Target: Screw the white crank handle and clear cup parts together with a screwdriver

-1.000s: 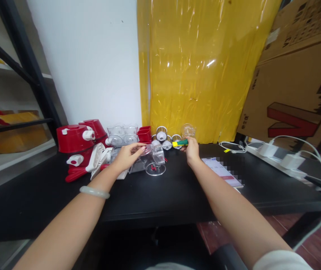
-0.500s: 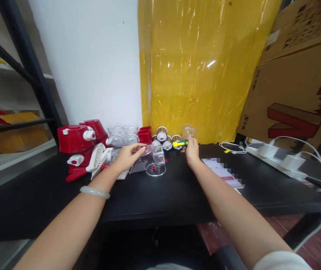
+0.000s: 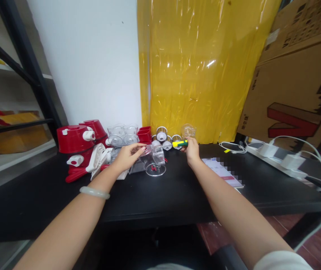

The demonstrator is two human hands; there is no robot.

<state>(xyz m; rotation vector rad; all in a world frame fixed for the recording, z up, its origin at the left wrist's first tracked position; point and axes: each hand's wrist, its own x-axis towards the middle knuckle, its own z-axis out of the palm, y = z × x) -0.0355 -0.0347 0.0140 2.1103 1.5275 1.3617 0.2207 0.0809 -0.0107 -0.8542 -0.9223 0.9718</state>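
Observation:
My left hand rests with curled fingers on a clear plastic part that stands on the black table. A pale bangle sits on that wrist. My right hand is closed around a small screwdriver with a green and yellow handle, held level and pointing left. Just behind it stand a clear round cup and several clear drums with metal rims.
Red and white plastic housings and clear bowls crowd the table's back left. A phone lies right of my right arm. A power strip with white chargers and cables lies far right. Yellow wrapped panel, cardboard boxes and metal shelving surround the table.

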